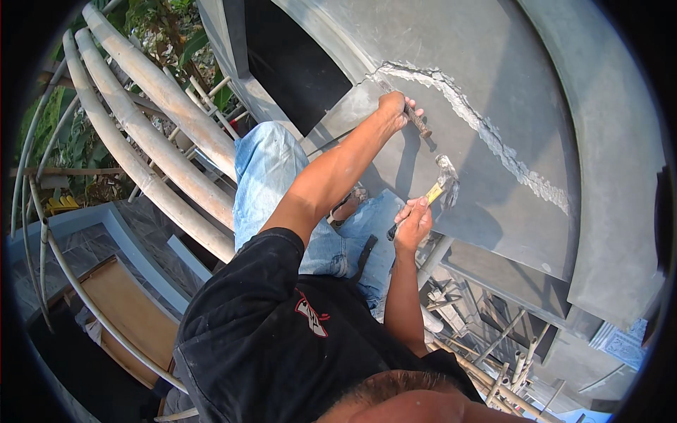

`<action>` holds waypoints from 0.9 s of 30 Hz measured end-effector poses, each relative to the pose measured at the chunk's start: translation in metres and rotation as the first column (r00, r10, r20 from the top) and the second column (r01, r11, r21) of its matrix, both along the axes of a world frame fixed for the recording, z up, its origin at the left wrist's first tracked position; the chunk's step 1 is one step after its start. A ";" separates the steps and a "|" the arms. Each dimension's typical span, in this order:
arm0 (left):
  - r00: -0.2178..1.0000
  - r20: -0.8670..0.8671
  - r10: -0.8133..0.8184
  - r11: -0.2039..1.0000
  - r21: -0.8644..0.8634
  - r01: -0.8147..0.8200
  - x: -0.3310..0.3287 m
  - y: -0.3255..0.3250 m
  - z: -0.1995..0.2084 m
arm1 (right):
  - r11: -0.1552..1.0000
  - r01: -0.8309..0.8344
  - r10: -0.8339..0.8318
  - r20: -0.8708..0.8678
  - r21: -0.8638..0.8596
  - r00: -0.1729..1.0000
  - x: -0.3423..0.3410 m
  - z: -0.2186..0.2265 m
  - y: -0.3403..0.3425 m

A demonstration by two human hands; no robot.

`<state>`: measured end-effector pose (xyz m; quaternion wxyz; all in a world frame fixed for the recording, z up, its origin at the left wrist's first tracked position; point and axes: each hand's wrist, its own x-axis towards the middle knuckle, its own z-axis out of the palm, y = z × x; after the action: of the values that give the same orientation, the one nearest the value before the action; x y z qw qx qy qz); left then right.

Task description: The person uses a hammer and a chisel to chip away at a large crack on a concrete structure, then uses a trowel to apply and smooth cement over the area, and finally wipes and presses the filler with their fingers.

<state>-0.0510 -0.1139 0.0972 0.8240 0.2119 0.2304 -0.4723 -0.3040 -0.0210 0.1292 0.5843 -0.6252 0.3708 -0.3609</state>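
Head view: left hand (393,106) grips chisel (417,121) against wall (493,84); right hand (413,222) grips hammer (443,182) just below.

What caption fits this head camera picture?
Left hand holds a chisel against grey wall; right hand swings hammer.

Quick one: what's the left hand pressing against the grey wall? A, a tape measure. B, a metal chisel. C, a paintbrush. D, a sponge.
B: the left hand grips a thin dark metal chisel set against the grey wall below the chipped groove, while the right hand holds a hammer.
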 end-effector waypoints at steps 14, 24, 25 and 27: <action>0.989 -0.134 0.062 0.996 -0.053 -0.070 0.008 -0.016 0.008 | 0.997 0.042 -0.044 -0.040 -0.057 0.998 0.065 0.021 -0.024; 0.979 -0.174 0.109 0.994 -0.010 -0.112 0.009 -0.020 0.012 | 0.999 0.029 -0.026 -0.134 0.017 0.991 0.080 0.033 -0.034; 0.975 -0.191 0.110 0.993 -0.015 -0.115 0.010 -0.021 0.011 | 0.998 0.058 -0.058 -0.052 -0.009 0.997 0.080 0.029 -0.031; 0.978 -0.179 0.104 0.994 -0.016 -0.108 0.010 -0.022 0.009 | 0.996 0.090 -0.089 0.024 -0.028 0.996 0.081 0.028 -0.029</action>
<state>-0.0414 -0.1359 0.1062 0.8268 0.1455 0.3080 -0.4477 -0.2229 -0.0503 0.1576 0.5624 -0.6125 0.3865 -0.3990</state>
